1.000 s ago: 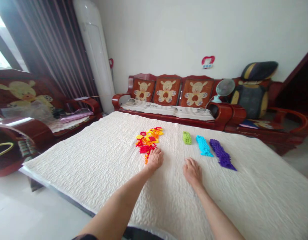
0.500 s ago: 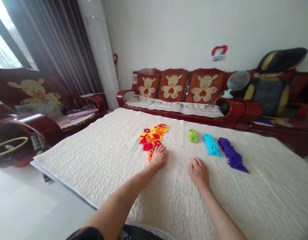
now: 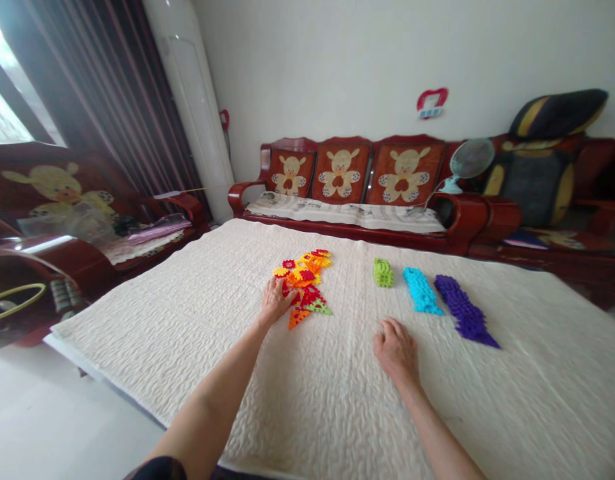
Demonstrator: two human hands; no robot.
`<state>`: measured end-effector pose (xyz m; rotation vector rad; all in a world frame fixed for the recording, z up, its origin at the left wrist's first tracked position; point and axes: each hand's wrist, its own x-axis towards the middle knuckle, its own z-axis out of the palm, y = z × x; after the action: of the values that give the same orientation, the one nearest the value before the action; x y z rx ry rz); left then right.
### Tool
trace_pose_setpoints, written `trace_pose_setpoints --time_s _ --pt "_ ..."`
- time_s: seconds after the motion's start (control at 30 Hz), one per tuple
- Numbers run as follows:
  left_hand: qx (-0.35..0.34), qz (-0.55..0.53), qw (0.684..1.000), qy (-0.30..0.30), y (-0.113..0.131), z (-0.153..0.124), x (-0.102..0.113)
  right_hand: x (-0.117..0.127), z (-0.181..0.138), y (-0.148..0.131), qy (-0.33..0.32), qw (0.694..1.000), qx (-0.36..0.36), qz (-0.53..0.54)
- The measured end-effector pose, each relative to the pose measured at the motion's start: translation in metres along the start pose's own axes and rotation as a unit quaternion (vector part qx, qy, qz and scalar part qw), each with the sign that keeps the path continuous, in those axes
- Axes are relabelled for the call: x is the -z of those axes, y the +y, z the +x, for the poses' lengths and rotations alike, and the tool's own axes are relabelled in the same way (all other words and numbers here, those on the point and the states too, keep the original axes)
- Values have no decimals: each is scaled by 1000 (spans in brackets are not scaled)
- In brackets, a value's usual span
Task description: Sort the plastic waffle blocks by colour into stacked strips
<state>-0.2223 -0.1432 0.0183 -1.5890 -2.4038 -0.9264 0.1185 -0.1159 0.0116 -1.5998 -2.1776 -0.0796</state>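
Observation:
A loose pile of red, orange and yellow toothed plastic pieces [image 3: 304,279] lies on a white quilted cloth [image 3: 197,320]. My left hand [image 3: 276,299] rests at the pile's left edge, fingers spread over the nearest pieces. A light green piece [image 3: 318,307] and an orange piece [image 3: 297,318] lie at the pile's near end. To the right are three sorted rows: green [image 3: 383,272], cyan [image 3: 421,291] and purple [image 3: 464,311]. My right hand [image 3: 396,349] lies on the cloth below the green row, fingers curled loosely, holding nothing that I can see.
A red wooden sofa [image 3: 357,200] with bear cushions stands behind the cloth. A small fan [image 3: 470,160] sits on its right armrest. Another wooden seat [image 3: 62,233] is at the left, by dark curtains [image 3: 102,107] and a tall white air conditioner [image 3: 190,100].
My left hand moved from the pile's near end to its left edge and spread its fingers. A green and an orange piece now show at the near end. My right hand stayed put.

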Motion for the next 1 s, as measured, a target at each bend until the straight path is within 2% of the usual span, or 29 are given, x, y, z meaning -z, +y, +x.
trace_pose_setpoints --time_s 0.1,0.27,0.47,0.67,0.9,1.0 --pt "-35 14 999 -31 -10 -3 -2 -1 0 0 6 1000 2 0" --pt "-102 34 993 -43 -16 -12 -3 0 0 0 10 1000 2 -6" --pt "-136 6 991 -14 -17 -18 0 -1 0 0 9 1000 1 -4" --pt "-147 -43 988 -8 -10 -21 4 -1 1 -1 3 1000 -10 14" --pt "-132 -87 987 -26 -13 -22 -1 5 -2 -4 -5 1000 -17 21" --pt "-133 -102 986 -22 -15 -20 -1 10 5 -4 -32 999 -15 22"
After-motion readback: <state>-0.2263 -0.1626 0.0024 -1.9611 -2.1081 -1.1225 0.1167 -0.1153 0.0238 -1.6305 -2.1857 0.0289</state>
